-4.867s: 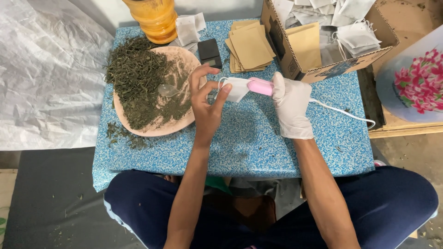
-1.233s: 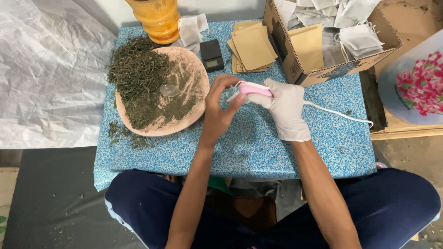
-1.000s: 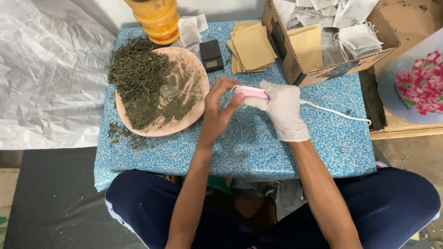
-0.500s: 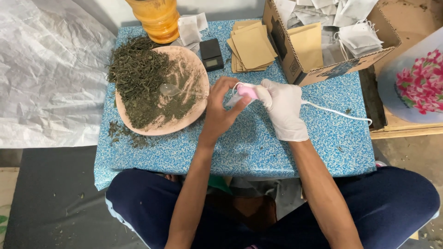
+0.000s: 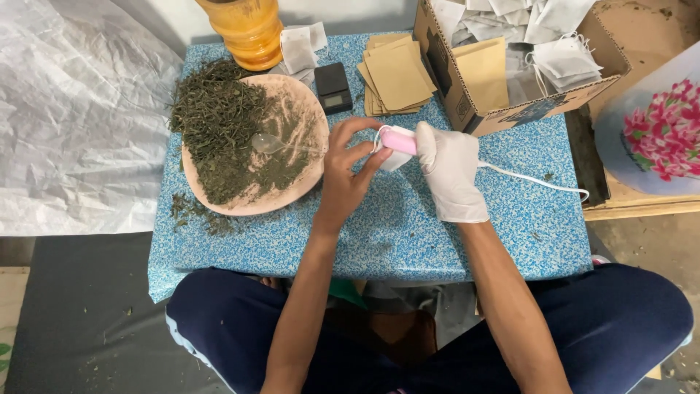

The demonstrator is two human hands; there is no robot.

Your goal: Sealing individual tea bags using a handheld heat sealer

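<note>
My right hand (image 5: 450,171), in a white glove, grips a small pink corded sealer (image 5: 398,141) over the middle of the blue speckled table (image 5: 408,226). My bare left hand (image 5: 348,166) holds a small white tea bag (image 5: 394,157) against the sealer's tip. The sealer's white cord (image 5: 536,179) runs off to the right. A round pink plate (image 5: 292,186) heaped with dried green leaves (image 5: 219,131) lies to the left, with a clear plastic spoon (image 5: 273,144) on it.
A stack of brown paper envelopes (image 5: 397,79), a small black scale (image 5: 334,86) and an orange jar (image 5: 249,31) stand at the back. A cardboard box (image 5: 467,109) of white tea bags sits at the back right. Loose leaves (image 5: 191,211) lie near the plate.
The tea bag went from lying open in my left palm to being pinched at the sealer's tip. Both hands have drawn close together and stayed nearly still over the last second.
</note>
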